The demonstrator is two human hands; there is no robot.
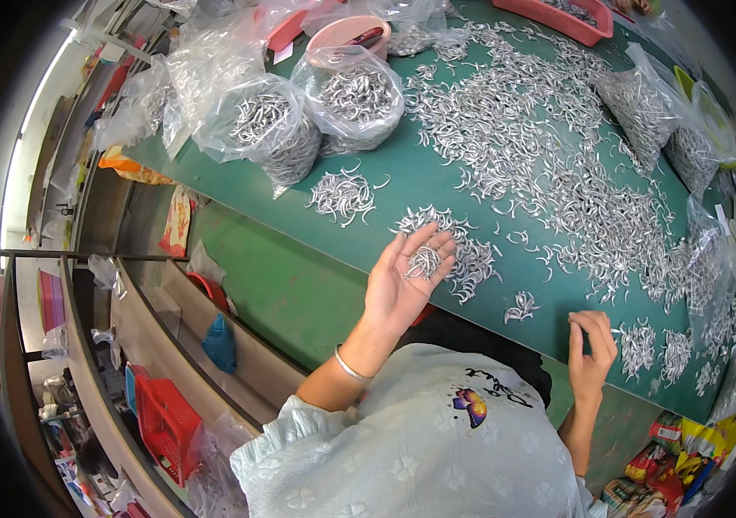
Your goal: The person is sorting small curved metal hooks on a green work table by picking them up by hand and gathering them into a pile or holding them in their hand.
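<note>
My left hand [409,272] is palm up, fingers slightly cupped, and carries a little heap of small curved silver metal pieces [423,262]. Right below it on the table lies a loose pile of the same pieces [470,266]. My right hand [592,350] is over the table's near edge with its fingers bent inward; what they hold, if anything, is too small to make out. Beside its fingertips are small separate piles [637,348] of these pieces. Another small pile [342,197] lies left of my left hand, and a tiny one [521,307] sits between both hands.
Across the green table [437,177] spreads a wide scatter of curved pieces [540,147]. Filled clear plastic bags [357,97] and a pink bowl [346,33] stand at the back left. More bags [637,112] line the right side. A red basket [167,423] rests on shelving at left.
</note>
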